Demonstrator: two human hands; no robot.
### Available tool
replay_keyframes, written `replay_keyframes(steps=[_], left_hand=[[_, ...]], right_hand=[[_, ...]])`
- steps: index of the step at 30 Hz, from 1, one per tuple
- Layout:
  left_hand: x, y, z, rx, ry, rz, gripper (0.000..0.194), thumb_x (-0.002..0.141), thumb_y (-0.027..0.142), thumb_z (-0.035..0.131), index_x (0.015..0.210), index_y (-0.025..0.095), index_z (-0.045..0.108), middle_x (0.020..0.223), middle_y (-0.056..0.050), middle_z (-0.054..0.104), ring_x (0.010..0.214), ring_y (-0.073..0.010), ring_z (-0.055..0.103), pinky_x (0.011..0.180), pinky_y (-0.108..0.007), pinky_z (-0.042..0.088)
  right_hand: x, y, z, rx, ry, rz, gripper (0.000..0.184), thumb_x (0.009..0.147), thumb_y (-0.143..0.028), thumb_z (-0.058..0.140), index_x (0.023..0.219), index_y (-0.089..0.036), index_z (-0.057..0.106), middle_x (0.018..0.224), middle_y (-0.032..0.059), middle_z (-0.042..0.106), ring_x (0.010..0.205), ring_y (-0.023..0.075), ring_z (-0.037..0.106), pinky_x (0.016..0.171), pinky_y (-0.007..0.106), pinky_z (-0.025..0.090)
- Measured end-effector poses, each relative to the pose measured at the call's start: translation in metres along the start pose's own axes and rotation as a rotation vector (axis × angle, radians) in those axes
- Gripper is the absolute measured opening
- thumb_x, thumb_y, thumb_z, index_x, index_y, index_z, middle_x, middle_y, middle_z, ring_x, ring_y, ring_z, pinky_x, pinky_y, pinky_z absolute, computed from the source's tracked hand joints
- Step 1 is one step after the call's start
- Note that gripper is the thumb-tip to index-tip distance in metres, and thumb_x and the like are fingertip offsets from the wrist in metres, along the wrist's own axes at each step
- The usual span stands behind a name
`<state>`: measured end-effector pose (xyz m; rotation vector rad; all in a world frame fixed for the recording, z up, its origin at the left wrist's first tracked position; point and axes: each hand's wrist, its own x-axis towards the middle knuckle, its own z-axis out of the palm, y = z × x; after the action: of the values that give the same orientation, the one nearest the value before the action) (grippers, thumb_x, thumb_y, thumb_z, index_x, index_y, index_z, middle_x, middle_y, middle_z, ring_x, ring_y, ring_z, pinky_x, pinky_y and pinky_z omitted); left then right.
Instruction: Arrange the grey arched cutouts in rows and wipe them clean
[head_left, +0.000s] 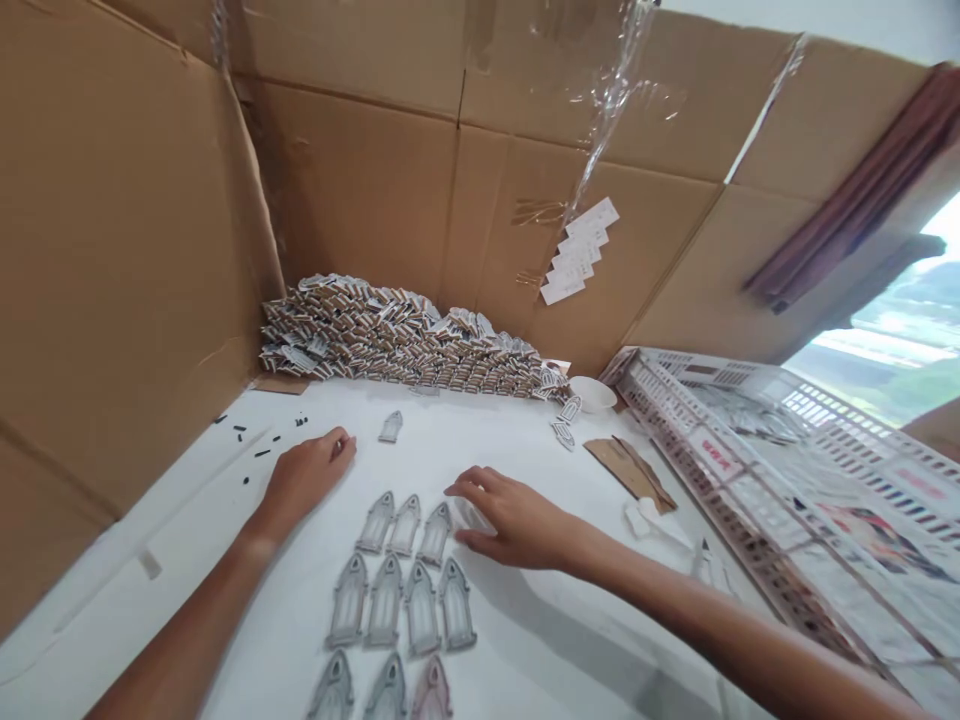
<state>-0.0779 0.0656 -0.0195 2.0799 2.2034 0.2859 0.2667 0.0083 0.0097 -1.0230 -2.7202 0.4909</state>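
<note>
My left hand rests on the white table with its fingers curled in; whatever they may hold is hidden. A single small arched window-shaped cutout lies a little beyond it to the right. My right hand is palm down, thumb and fingers apart, at the right end of a row of grey arched cutouts. A pale, blurred piece shows between its thumb and fingers; I cannot tell whether they touch it. Nearer me lie a second row of larger cutouts and a partly visible third.
A long heap of cutouts lies against the cardboard wall. A white bowl, a cardboard scrap and a plastic crate stand or lie at right. Small black bits are scattered at left.
</note>
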Motion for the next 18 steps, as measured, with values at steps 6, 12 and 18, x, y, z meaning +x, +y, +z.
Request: replay_keyframes(steps=[6, 12, 18], left_hand=[[0.001, -0.005, -0.001, -0.089, 0.012, -0.026, 0.039, 0.103, 0.052, 0.032, 0.097, 0.027, 0.061, 0.089, -0.003, 0.072, 0.081, -0.0233, 0.065, 0.067, -0.03, 0.029], [0.001, -0.011, 0.0, -0.145, -0.003, -0.041, 0.041, 0.103, 0.055, 0.034, 0.093, 0.027, 0.062, 0.082, -0.002, 0.07, 0.076, -0.0212, 0.066, 0.062, -0.028, 0.033], [0.011, -0.023, 0.003, -0.149, -0.08, -0.079, 0.047, 0.102, 0.065, 0.029, 0.1, 0.03, 0.061, 0.086, -0.002, 0.073, 0.083, -0.0236, 0.07, 0.067, -0.026, 0.043]], right_hand=[[-0.006, -0.024, 0.037, 0.12, 0.182, 0.144, 0.05, 0.106, -0.039, 0.059, 0.151, -0.017, 0.057, 0.149, 0.0161, 0.061, 0.138, 0.0304, 0.059, 0.119, 0.046, 0.049], [-0.008, -0.027, 0.073, 0.108, 0.288, 0.171, 0.058, 0.104, -0.052, 0.06, 0.155, -0.023, 0.057, 0.157, 0.0151, 0.058, 0.144, 0.0331, 0.054, 0.122, 0.046, 0.046], [0.004, -0.018, 0.087, 0.07, 0.321, 0.179, 0.057, 0.103, -0.054, 0.058, 0.151, -0.024, 0.06, 0.153, 0.0148, 0.062, 0.138, 0.0346, 0.06, 0.117, 0.048, 0.051]])
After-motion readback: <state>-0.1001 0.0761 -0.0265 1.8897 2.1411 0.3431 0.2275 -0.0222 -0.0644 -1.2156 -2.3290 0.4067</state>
